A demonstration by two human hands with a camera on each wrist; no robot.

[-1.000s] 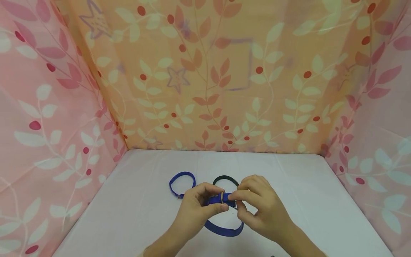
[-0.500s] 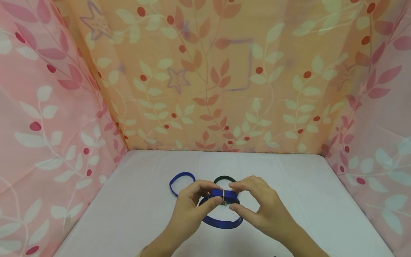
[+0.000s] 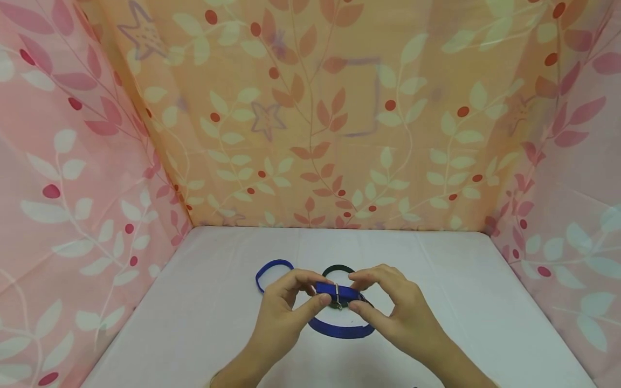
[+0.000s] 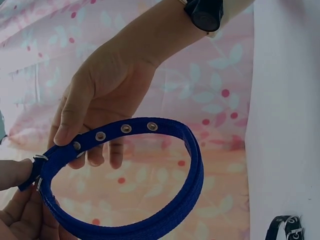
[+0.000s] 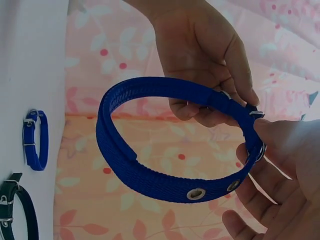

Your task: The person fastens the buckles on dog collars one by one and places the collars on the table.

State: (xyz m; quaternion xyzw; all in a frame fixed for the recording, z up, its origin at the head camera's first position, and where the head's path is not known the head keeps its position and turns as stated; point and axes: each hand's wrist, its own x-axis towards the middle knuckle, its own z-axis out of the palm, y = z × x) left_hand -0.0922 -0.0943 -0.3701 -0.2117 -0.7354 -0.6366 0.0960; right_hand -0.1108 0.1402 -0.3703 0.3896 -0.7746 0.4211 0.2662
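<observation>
A blue pet collar, closed into a loop, is held up above the table between both hands. My left hand pinches its strap beside the metal buckle, thumb in front and index finger behind. At the collar's right side, my right hand holds the band with its thumb; the index fingertip appears slightly apart in the head view. Metal-rimmed eyelets line the band in the left wrist view. A metal ring shows by my right fingers in the right wrist view. The buckle is partly covered by fingers.
On the white table lie a smaller blue collar at left and a dark green collar behind the hands. Floral cloth walls stand at the back and both sides.
My right fingers have let go of the strap by the buckle and parted, and now hold the collar's right side. The collar's loop has tilted upward. My left hand keeps its pinch.
</observation>
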